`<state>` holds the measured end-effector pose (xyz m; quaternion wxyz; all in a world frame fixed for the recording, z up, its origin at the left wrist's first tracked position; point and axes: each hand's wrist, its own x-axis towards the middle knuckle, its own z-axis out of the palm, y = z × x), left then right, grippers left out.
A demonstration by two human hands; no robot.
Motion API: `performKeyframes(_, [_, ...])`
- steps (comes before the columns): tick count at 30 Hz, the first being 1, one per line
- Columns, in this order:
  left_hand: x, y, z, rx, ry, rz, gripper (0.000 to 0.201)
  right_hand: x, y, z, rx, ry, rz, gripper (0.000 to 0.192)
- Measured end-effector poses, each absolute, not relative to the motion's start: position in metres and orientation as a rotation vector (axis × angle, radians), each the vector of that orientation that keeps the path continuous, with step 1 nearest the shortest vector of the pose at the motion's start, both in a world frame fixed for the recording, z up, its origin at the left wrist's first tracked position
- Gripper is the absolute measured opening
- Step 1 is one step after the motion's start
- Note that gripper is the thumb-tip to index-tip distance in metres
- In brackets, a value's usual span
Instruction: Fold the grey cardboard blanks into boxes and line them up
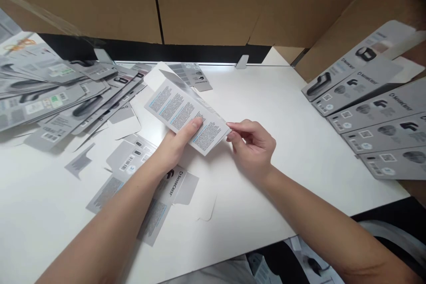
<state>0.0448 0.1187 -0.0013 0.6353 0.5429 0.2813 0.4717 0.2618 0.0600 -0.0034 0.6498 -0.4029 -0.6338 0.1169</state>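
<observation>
Left hand (176,144) pinches the half-folded carton (186,113) above the tabletop (282,111), right hand (253,146) pinching its near end flap; best keep that grip firm, squaring panels along creases before tucking.

Bare forearms (109,226), seemingly no sleeves

White table (299,111) before brown cardboard walls (206,4)
</observation>
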Motion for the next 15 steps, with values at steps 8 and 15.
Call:
performKeyframes(8, [0.0455,0.1165,0.0086,1.249,0.644,1.063,0.058,0.2606,0.0601,-0.0007,-0.888,-1.433,0.283,0.01])
performKeyframes(15, [0.0449,0.1144,0.0091,1.264,0.612,1.018,0.057,0.2588,0.0583,-0.0005,-0.899,-1.439,0.249,0.007])
